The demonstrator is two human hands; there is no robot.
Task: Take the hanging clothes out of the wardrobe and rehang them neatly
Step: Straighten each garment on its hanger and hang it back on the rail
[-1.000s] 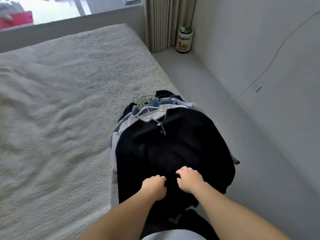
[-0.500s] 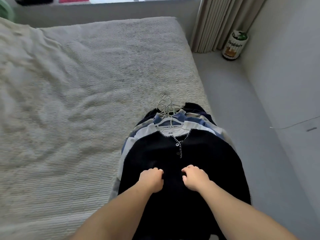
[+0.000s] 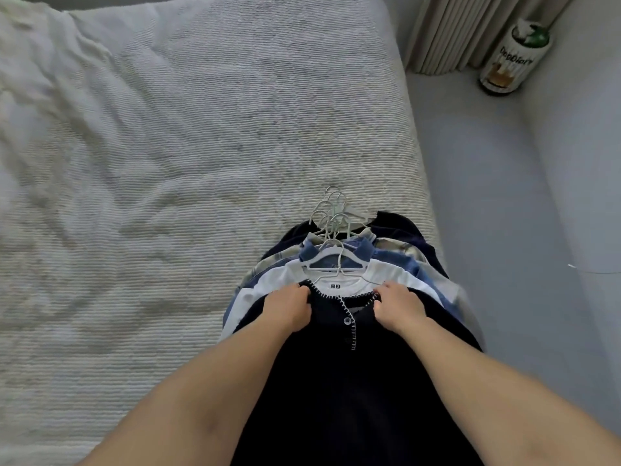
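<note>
A dark cardigan lies on top of a pile of hung garments at the near right corner of the bed, its white-stitched neckline pinched on both sides: the left hand grips the left edge, the right hand the right. The white hangers fan out beyond the collars, hooks bunched together. Lifting the cardigan could likely drag its hook through the others, tangling them or pulling shirts off toward the floor beside the bed.
</note>
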